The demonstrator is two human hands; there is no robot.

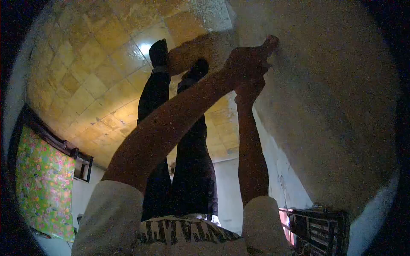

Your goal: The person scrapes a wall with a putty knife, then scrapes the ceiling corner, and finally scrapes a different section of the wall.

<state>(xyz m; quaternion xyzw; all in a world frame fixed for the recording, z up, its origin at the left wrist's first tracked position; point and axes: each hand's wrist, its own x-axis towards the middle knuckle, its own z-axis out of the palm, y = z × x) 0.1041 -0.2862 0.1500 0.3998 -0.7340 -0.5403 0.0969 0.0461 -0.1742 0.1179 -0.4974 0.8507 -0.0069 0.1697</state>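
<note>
Dimly lit, my left hand reaches across to the upper right, beside the plain wall. It looks closed, with a finger or small reddish tip showing at its far end. Just below it and overlapping it is my right hand, raised on an upright forearm, its fingers bent and partly hidden. The two hands touch or nearly touch. Whatever they hold, if anything, is too dark to make out.
Yellowish tiles cover the floor under my feet, with a bright reflection. The large wall rises at the right. A green floral cloth hangs at lower left, and a dark slatted frame stands at lower right.
</note>
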